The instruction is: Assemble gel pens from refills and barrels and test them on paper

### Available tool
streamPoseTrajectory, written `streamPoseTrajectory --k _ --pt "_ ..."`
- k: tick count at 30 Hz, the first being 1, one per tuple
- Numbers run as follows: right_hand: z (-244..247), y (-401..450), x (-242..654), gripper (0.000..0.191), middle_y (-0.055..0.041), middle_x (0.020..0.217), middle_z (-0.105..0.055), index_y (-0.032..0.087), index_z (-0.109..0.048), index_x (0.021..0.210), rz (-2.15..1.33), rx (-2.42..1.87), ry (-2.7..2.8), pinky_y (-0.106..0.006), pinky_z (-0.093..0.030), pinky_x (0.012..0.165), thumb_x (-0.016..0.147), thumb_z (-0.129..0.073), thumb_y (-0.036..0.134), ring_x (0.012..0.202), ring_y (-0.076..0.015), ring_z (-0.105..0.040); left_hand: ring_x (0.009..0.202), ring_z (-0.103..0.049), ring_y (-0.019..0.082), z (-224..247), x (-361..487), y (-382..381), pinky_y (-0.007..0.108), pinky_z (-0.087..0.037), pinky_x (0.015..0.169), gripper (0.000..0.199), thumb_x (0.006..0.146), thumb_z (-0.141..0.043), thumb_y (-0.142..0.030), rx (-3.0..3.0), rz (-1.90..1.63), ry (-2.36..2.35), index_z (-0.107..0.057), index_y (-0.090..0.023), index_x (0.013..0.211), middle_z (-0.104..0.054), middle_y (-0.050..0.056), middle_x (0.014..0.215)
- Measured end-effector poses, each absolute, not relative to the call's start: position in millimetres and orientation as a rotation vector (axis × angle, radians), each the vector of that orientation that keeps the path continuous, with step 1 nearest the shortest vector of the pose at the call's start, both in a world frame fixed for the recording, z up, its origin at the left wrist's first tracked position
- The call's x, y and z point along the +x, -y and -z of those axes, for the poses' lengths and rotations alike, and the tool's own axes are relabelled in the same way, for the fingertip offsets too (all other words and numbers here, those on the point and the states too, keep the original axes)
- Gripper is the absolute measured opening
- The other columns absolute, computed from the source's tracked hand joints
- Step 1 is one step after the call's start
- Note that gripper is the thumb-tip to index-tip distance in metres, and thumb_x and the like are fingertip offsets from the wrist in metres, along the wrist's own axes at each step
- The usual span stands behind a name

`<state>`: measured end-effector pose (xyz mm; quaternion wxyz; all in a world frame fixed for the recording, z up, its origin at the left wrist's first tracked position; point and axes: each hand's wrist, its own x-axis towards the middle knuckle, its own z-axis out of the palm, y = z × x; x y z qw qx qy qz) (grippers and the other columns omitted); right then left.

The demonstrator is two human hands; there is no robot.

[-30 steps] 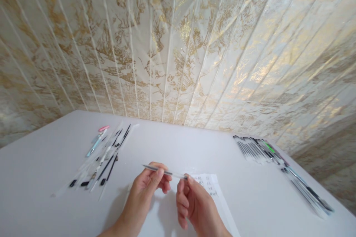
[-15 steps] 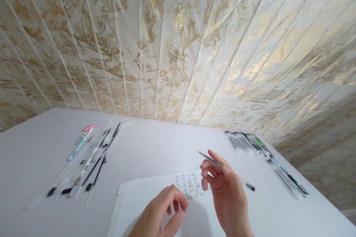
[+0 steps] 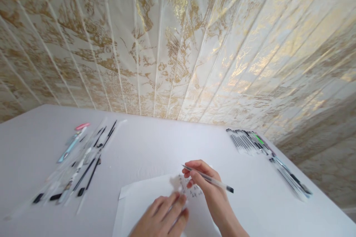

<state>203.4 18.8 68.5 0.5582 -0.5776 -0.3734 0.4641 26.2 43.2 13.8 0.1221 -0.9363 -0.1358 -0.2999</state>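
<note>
My right hand point(image 3: 207, 183) grips a clear-barrelled pen point(image 3: 215, 182) with a black end; its tip points up and left. The hand is above the upper right part of a white sheet of paper point(image 3: 150, 192), over rows of dark handwriting point(image 3: 194, 192) that it partly hides. Whether the tip touches anything I cannot tell. Flat on the paper, just left of the writing, lies my left hand point(image 3: 167, 216), fingers stretched out and holding nothing.
On the left of the white table point(image 3: 155, 144) lie loose pen parts point(image 3: 89, 172), black caps and a light blue pen point(image 3: 68, 149) with a pink piece point(image 3: 82, 126). A row of pens point(image 3: 246, 140) lies at the right, with more pens point(image 3: 290, 179) nearer. A gold-patterned wall point(image 3: 172, 44) stands behind.
My right hand has turned over and moved down and left with the pen, closer to the writing. My left hand has gone from curled to laid flat on the paper.
</note>
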Motion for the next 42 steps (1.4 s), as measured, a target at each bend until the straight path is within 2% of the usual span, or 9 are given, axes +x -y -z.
streamPoseTrajectory --k 4,11,16,20,25,28,32,36,42 --pt "-63 -27 205 0.018 -0.0064 0.078 -0.07 0.018 -0.065 0.087 -1.102 -1.411 0.908 -0.03 -0.047 0.064 0.077 -0.07 0.032 0.078 -0.021 -0.061 0.098 -0.063 0.017 -19 27 -40 0.03 -0.04 0.081 0.032 0.099 -0.033 -0.017 -2.671 0.887 0.411 -0.065 -0.022 0.104 -0.074 -0.002 0.108" --pt "-82 -37 232 0.016 0.0039 0.058 -0.059 0.02 -0.061 0.082 -0.834 -1.343 0.94 -0.026 -0.042 0.058 0.078 -0.069 0.032 0.054 -0.0122 -0.051 0.106 -0.058 0.018 -11 29 -39 0.03 -0.038 0.083 0.029 0.099 -0.036 -0.022 -2.716 0.912 0.456 -0.064 -0.023 0.106 -0.07 0.0 0.113" --pt "-86 -25 247 0.018 -0.0005 0.069 -0.064 0.019 -0.064 0.083 -0.816 -1.37 0.949 -0.027 -0.043 0.06 0.08 -0.068 0.036 0.059 -0.0137 -0.053 0.106 -0.057 0.02 -10 25 -44 0.031 -0.038 0.085 0.028 0.099 -0.037 -0.031 -2.751 0.907 0.445 -0.063 -0.025 0.108 -0.071 0.003 0.109" --pt "-88 -20 244 0.018 -0.002 0.071 -0.065 0.02 -0.065 0.087 -0.856 -1.323 0.872 -0.028 -0.045 0.059 0.083 -0.065 0.038 0.061 -0.0147 -0.054 0.111 -0.053 0.023 3 26 -42 0.033 -0.038 0.088 0.029 0.098 -0.038 -0.035 -2.748 0.927 0.445 -0.061 -0.026 0.112 -0.067 0.006 0.112" --pt "-113 -27 231 0.018 -0.0039 0.076 -0.069 0.021 -0.062 0.089 -0.814 -1.206 0.826 -0.026 -0.046 0.057 0.079 -0.071 0.034 0.067 -0.0166 -0.057 0.117 -0.051 0.025 24 30 -36 0.037 -0.038 0.093 0.032 0.099 -0.033 -0.024 -2.835 0.885 0.56 -0.06 -0.026 0.116 -0.063 0.007 0.118" --pt "-119 -34 221 0.019 -0.0059 0.084 -0.071 0.021 -0.061 0.087 -0.79 -1.218 0.902 -0.026 -0.047 0.057 0.079 -0.072 0.033 0.068 -0.016 -0.058 0.115 -0.051 0.025 35 33 -37 0.037 -0.039 0.091 0.031 0.097 -0.035 -0.021 -2.797 1.022 0.557 -0.061 -0.027 0.112 -0.064 0.007 0.115" --pt "-94 -40 202 0.019 -0.0011 0.068 -0.066 0.019 -0.06 0.085 -0.943 -1.304 1.027 -0.024 -0.044 0.054 0.08 -0.07 0.034 0.059 -0.0132 -0.054 0.109 -0.054 0.024 39 36 -39 0.036 -0.041 0.088 0.025 0.094 -0.042 -0.024 -2.803 1.084 0.551 -0.061 -0.026 0.11 -0.063 0.007 0.112" --pt "-62 -39 189 0.016 0.0045 0.06 -0.053 0.019 -0.057 0.073 -1.061 -1.431 1.051 -0.022 -0.037 0.049 0.08 -0.065 0.031 0.052 -0.0098 -0.044 0.103 -0.056 0.023 29 35 -37 0.035 -0.045 0.084 0.023 0.095 -0.043 -0.026 -2.823 1.074 0.559 -0.062 -0.025 0.107 -0.063 0.007 0.107" --pt "-46 -33 200 0.014 0.003 0.061 -0.055 0.018 -0.06 0.077 -0.922 -1.514 1.12 -0.023 -0.033 0.051 0.078 -0.063 0.031 0.055 -0.012 -0.045 0.122 -0.05 0.026 17 30 -31 0.042 -0.041 0.1 0.025 0.094 -0.049 -0.021 -2.809 0.954 0.724 -0.06 -0.032 0.113 -0.062 0.001 0.117"
